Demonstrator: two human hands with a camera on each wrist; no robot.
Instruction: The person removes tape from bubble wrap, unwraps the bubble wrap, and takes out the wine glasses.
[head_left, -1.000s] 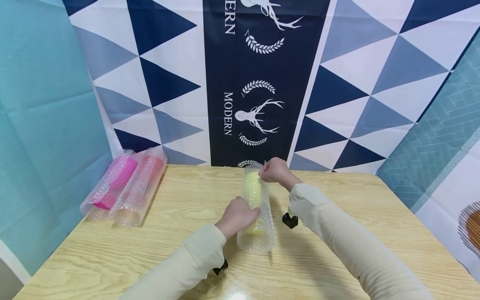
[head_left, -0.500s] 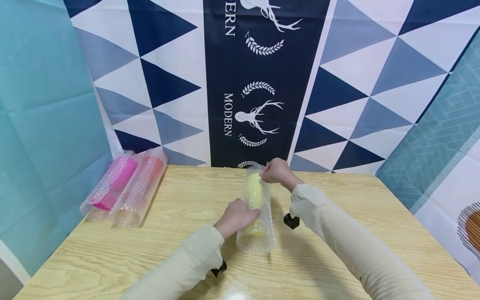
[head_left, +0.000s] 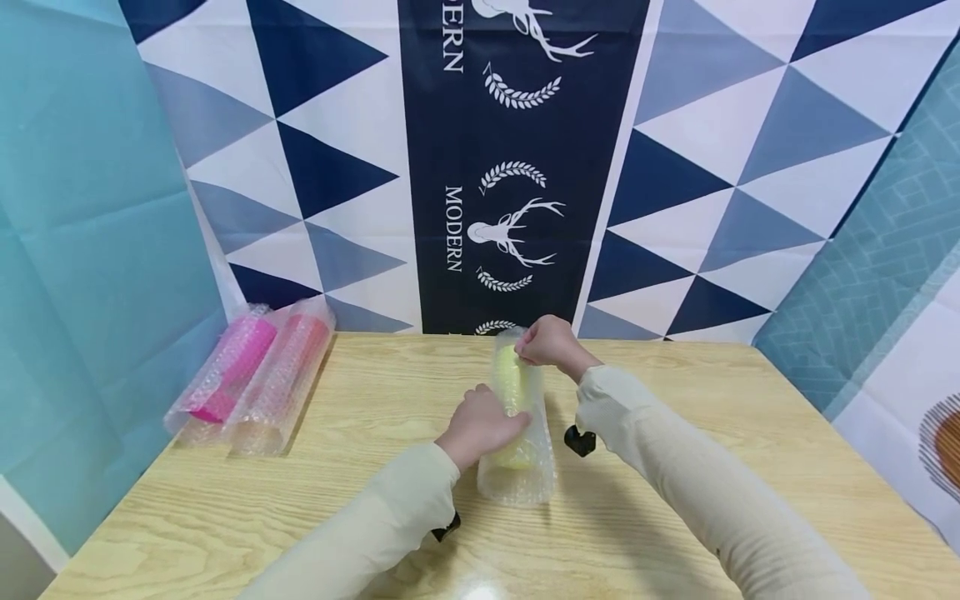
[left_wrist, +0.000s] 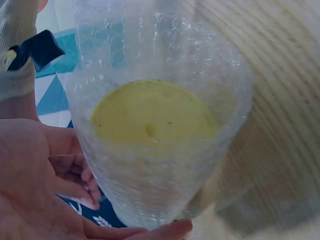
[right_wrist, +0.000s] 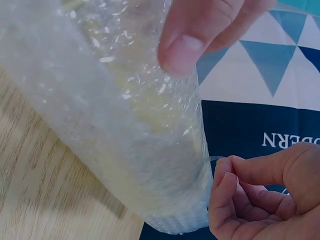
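A yellow cylinder (left_wrist: 150, 112) lies inside a sleeve of clear bubble wrap (head_left: 517, 487) near the middle of the table. The wrap extends past the cylinder's near end, whose flat face has a small dimple. My left hand (head_left: 483, 425) holds the wrapped roll from the left, its thumb across the top. My right hand (head_left: 551, 343) is at the far end, where thumb and index finger pinch a thin strip of clear tape (right_wrist: 215, 158) at the wrap's edge. Most of that strip is hidden or too clear to trace.
Two more bubble-wrapped cylinders lie side by side at the table's left edge, one pink (head_left: 236, 367) and one coral red (head_left: 294, 358). A patterned cloth (head_left: 675, 208) hangs behind the wooden table (head_left: 360, 492). Blue-green sheets flank both sides.
My left hand has shifted slightly right, its thumb reaching farther across the roll. My right hand stays at the far end, still pinching.
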